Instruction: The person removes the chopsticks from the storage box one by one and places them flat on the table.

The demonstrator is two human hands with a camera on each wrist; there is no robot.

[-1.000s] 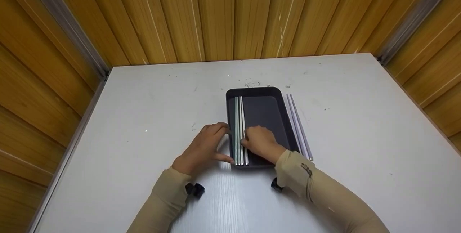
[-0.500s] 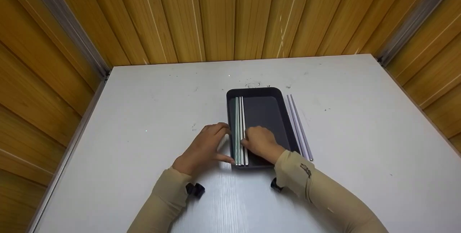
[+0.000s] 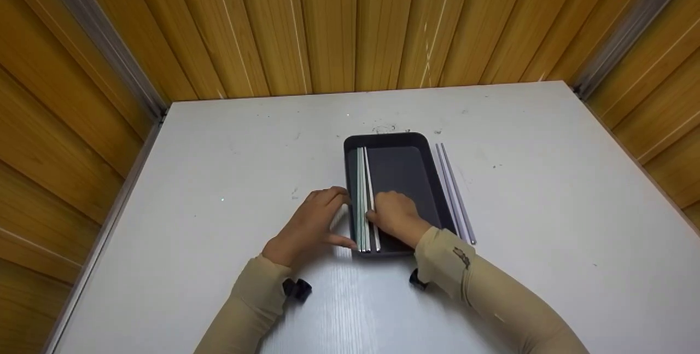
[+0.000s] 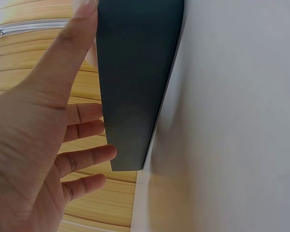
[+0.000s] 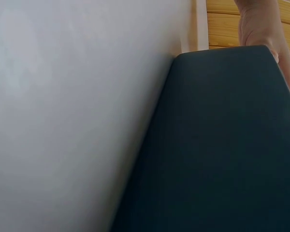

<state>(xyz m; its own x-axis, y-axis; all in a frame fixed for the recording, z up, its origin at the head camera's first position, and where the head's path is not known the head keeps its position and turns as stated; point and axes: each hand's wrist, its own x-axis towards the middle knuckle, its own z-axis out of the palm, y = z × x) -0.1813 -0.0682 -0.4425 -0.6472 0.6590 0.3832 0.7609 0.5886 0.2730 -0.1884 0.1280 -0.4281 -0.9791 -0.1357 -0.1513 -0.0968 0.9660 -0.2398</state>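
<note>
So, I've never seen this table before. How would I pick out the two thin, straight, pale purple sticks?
On the white table, find the dark grey, round-cornered rectangular tray. Just outside its right-hand long side, as the head view shows it, lie the two pale purple sticks. Their purple colour sets them apart from the pale green and whitish sticks inside.

The left hand (image 3: pixel 310 221) touches the side of the dark tray (image 3: pixel 402 170). Inside it, the right hand (image 3: pixel 396 213) pinches one pale stick (image 3: pixel 368 179). Two purple sticks (image 3: pixel 460 195) lie beside the tray, on the white table (image 3: pixel 246 151).
</note>
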